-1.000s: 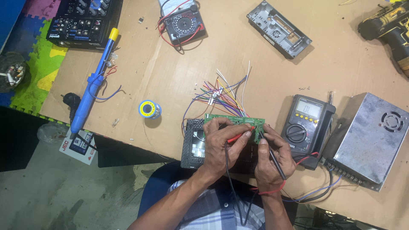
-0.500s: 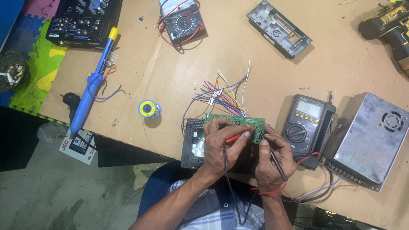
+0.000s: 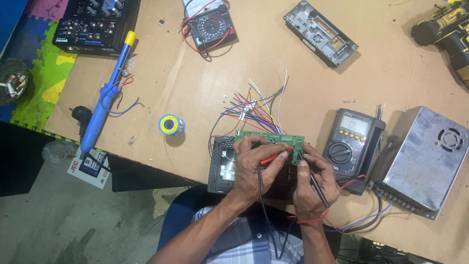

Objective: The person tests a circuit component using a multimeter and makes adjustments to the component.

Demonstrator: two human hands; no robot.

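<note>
A green circuit board (image 3: 266,139) rests on a black framed unit (image 3: 221,168) at the table's near edge, with a fan of coloured wires (image 3: 254,105) running up from it. My left hand (image 3: 254,168) grips a red test probe (image 3: 274,156) whose tip touches the board. My right hand (image 3: 315,181) grips a black test probe (image 3: 312,178) pressed to the board's right end. Red and black leads run from the probes toward a dark multimeter (image 3: 352,142) just to the right.
A metal power supply box (image 3: 425,161) sits at the right. A blue desoldering pump (image 3: 107,90), solder spool (image 3: 171,125), analog meter (image 3: 211,24), grey metal chassis (image 3: 320,32), black mixer (image 3: 95,22) and a yellow-black drill (image 3: 447,29) lie on the cardboard-covered table (image 3: 195,78).
</note>
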